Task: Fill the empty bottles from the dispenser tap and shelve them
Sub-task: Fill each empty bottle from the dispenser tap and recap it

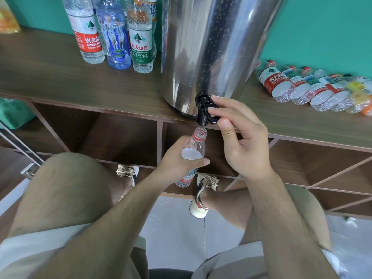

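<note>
A steel dispenser [211, 47] stands on the wooden shelf top [50, 73], its black tap [204, 112] overhanging the front edge. My right hand [241, 137] pinches the tap lever between thumb and fingers. My left hand [177, 160] grips a clear bottle [196, 146] with a red neck ring, its open mouth directly under the spout. Water runs into it. A white cap seems to sit between my left fingers and the bottle. Empty bottles [314, 89] lie in a row right of the dispenser.
Three upright filled bottles [114, 33] stand left of the dispenser. Open wooden cubbies [120, 137] lie below the shelf top, with slanted dividers at the right. My knees and shoes are over a wet tiled floor [177, 228]. An orange bag sits at the far left.
</note>
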Demonstrator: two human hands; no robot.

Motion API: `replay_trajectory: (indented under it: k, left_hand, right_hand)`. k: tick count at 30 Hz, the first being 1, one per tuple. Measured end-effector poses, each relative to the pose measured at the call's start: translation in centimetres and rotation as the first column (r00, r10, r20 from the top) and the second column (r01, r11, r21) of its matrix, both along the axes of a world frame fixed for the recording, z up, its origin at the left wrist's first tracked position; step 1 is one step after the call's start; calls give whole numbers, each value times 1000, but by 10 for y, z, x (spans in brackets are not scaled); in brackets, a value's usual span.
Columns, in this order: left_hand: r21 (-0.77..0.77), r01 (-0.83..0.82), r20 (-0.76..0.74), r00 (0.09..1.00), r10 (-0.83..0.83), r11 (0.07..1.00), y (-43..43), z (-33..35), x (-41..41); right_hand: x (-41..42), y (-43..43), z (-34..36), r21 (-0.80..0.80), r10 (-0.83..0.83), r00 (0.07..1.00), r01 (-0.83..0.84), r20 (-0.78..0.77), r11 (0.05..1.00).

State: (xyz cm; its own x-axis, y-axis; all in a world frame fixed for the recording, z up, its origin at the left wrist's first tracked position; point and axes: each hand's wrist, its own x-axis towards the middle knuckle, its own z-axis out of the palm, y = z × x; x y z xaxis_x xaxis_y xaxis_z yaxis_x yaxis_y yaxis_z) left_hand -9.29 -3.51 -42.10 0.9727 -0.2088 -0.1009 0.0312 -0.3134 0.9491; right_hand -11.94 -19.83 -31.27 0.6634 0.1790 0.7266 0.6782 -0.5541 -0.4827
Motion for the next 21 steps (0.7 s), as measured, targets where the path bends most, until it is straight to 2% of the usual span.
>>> replay_trajectory:
  k: [21]
  left_hand:
    - [19, -15, -2, 1000, 15, 1000, -1, -1, -1]
  right_hand:
    - [0, -1, 0, 3, 2, 1000, -2, -4, 1000]
